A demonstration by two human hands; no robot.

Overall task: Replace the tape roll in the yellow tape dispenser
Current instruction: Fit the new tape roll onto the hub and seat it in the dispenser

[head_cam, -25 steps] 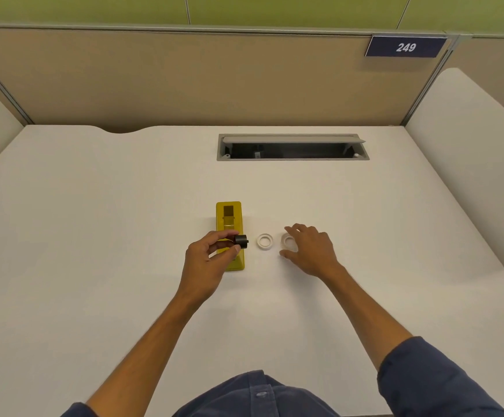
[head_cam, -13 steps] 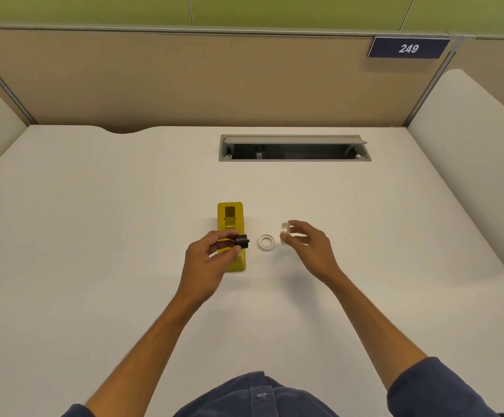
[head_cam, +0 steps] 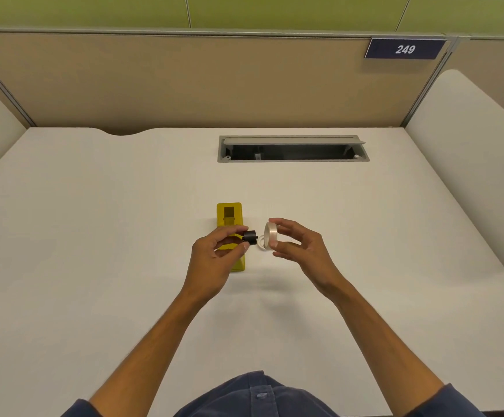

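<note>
The yellow tape dispenser (head_cam: 229, 215) lies on the white desk, its near half hidden behind my left hand (head_cam: 214, 260). That hand pinches a small black spool core (head_cam: 250, 237) above the dispenser's right side. My right hand (head_cam: 300, 251) holds a clear tape roll (head_cam: 270, 235) upright on edge between thumb and fingers, just right of the core, with a small gap between them. A second white ring, an empty roll (head_cam: 261, 246), lies flat on the desk below and behind the held roll, mostly hidden.
The white desk (head_cam: 94, 236) stretches wide on both sides. A grey cable hatch (head_cam: 293, 149) stands open at the back. Beige partition panels wall the far edge, with a sign reading 249 (head_cam: 405, 49). A white side panel (head_cam: 470, 161) rises at the right.
My right hand picked the right-hand tape roll off the desk, raised it and carried it left toward the black core. My left hand stayed in place with the core.
</note>
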